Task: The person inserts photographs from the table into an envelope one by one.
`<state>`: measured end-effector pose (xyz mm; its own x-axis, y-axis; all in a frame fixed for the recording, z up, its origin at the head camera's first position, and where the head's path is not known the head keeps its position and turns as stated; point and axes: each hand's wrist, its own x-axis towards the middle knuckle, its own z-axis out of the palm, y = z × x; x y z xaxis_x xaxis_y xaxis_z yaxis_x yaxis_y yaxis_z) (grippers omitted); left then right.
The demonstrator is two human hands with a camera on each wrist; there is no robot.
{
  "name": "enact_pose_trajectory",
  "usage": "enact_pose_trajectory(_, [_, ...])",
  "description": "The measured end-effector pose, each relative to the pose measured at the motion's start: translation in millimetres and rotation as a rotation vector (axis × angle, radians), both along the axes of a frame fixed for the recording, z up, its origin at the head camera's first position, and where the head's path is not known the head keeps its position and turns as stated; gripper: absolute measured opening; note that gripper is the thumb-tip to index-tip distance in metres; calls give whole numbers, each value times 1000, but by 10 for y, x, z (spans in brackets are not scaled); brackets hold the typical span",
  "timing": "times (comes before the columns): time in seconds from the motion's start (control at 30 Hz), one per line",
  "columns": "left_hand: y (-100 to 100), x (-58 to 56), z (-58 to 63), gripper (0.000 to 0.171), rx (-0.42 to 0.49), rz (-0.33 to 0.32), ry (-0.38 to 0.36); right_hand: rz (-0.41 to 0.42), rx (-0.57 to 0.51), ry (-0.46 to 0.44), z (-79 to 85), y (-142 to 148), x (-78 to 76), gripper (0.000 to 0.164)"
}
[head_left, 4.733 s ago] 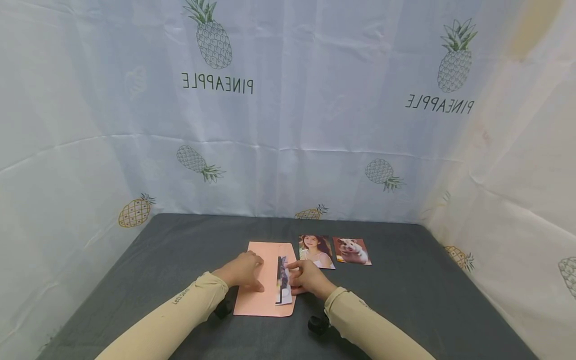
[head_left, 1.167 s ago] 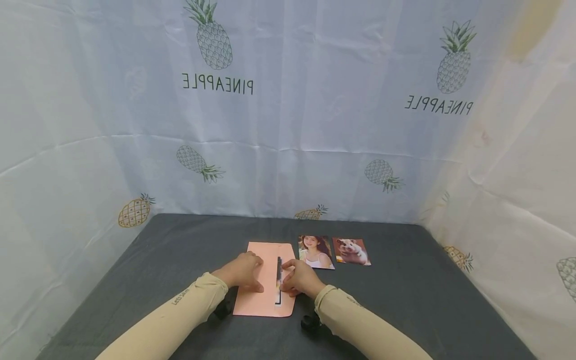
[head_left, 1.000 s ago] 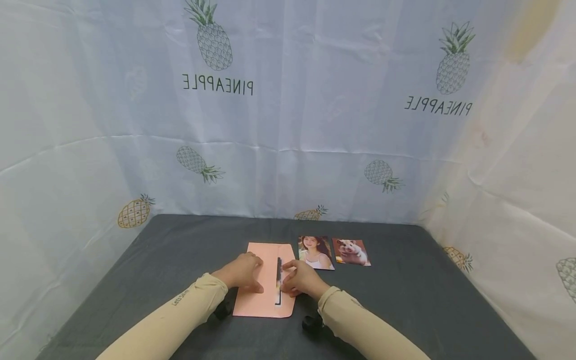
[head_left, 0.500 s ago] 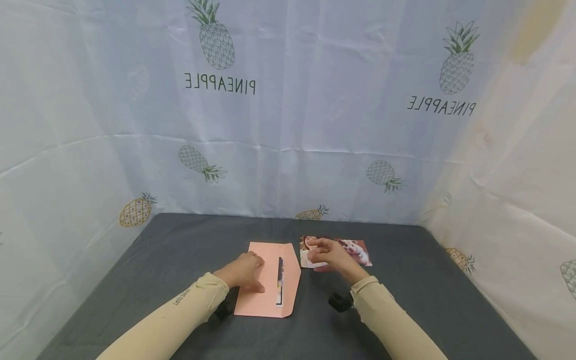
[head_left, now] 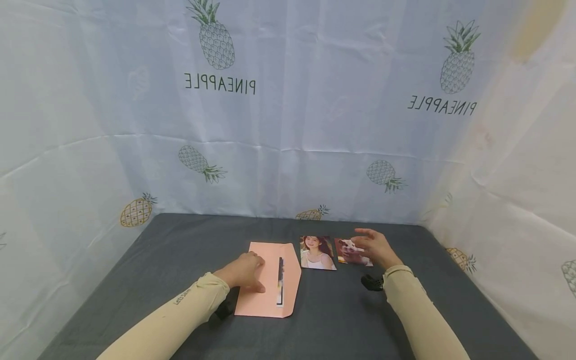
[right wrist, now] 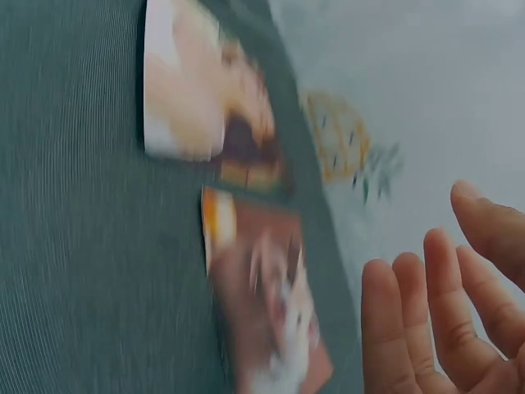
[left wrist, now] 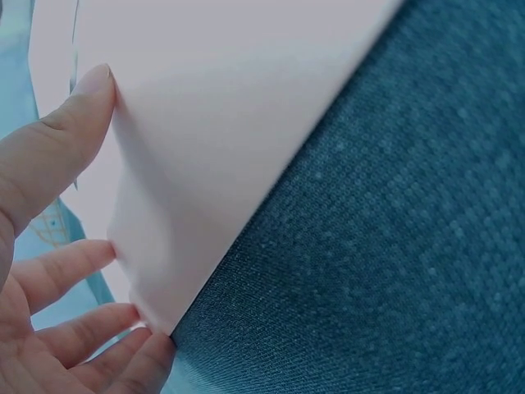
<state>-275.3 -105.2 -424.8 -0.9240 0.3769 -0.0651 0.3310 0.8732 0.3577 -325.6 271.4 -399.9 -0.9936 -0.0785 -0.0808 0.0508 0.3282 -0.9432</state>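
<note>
Head view: my left hand (head_left: 243,270) on the pink envelope (head_left: 265,302)

It lies relaxed, clutching nothing; a photo strip (head_left: 280,282) shows by the flap (head_left: 292,277). My right hand (head_left: 378,247), ungripping, hovers near the animal photo (head_left: 347,256), beside the portrait (head_left: 316,257).

Pale pineapple-print curtain (head_left: 292,115) around your dark table (head_left: 333,320)

Ahead of you and along both sides hangs the creased fabric. High up you have two large pineapple outlines (head_left: 217,45), each above mirror-written PINEAPPLE lettering (head_left: 219,83); lower down, two smaller tilted pineapples (head_left: 193,159) with green leaves. Yellow pineapples (head_left: 136,212) sit near the table's edges, and a blurred yellow patch (head_left: 537,32) shows at your upper right. Dark grey cloth covers the tabletop.
</note>
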Motion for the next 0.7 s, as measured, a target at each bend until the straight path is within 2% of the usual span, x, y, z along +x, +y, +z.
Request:
enact_pose_trajectory(0.17, [-1, 7, 0, 70, -12, -3, 7, -62, 33, 2, -108, 211, -24, 57])
enact_pose_trajectory(0.37, [2, 13, 16, 69, -22, -6, 17, -142, 122, -56, -217, 357, -15, 58])
enact_pose_trajectory(0.5, [8, 14, 17, 69, -32, -7, 15, -162, 181, -88, -279, 397, -32, 60])
enact_pose_trajectory(0.7, [5, 16, 11, 68, -26, 0, 6, -147, 236, -97, -356, 380, -81, 59])
